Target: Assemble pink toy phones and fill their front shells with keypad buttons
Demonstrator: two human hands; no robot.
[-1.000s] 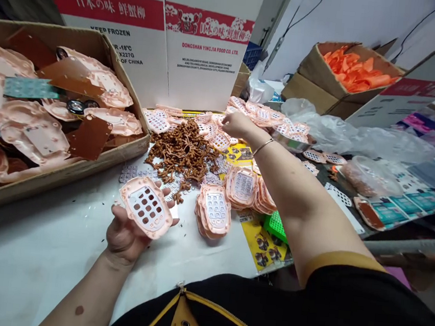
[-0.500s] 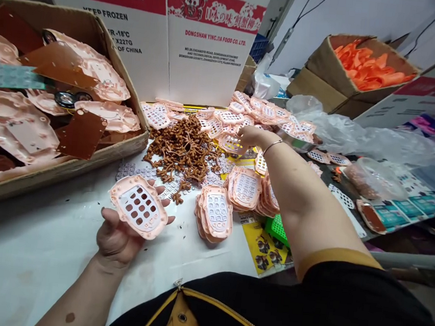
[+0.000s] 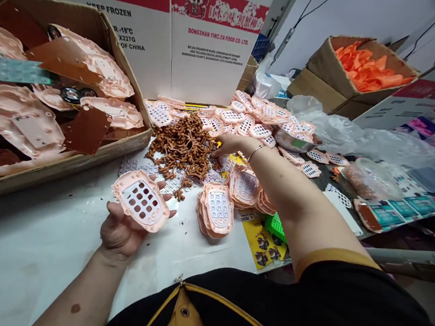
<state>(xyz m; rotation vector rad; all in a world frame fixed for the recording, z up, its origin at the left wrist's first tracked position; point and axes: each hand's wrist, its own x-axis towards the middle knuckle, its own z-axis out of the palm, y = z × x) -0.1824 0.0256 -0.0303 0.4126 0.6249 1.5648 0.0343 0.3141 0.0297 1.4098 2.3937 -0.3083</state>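
Observation:
My left hand [image 3: 124, 236] grips a pink plastic casing panel [image 3: 141, 200] with a white grid of round-cornered holes facing up. The thumb is at its left edge, and fingers show past its right side. At the right edge of a heap of small branched brown plastic pieces [image 3: 184, 147] is my right hand [image 3: 230, 145], finger and thumb a little apart, fingertips partly hard to make out. Between the hands and nearer to me stands a stack of pink panels [image 3: 216, 210] with pale keypad sheets set in. Another such stack [image 3: 244, 186] lies behind it.
On the left, a carton [image 3: 126, 146] holds pink casings and brown boards. Loose pink panels [image 3: 261, 111] lie behind my right hand, beside a metal bowl [image 3: 294, 142]. A green basket [image 3: 276, 227] sits under my right forearm. Tall white cartons [image 3: 206, 75] close off the back.
My right hand has moved left and toward me, from the loose pink panels to the brown heap. The left hand still holds its panel, in nearly the same place.

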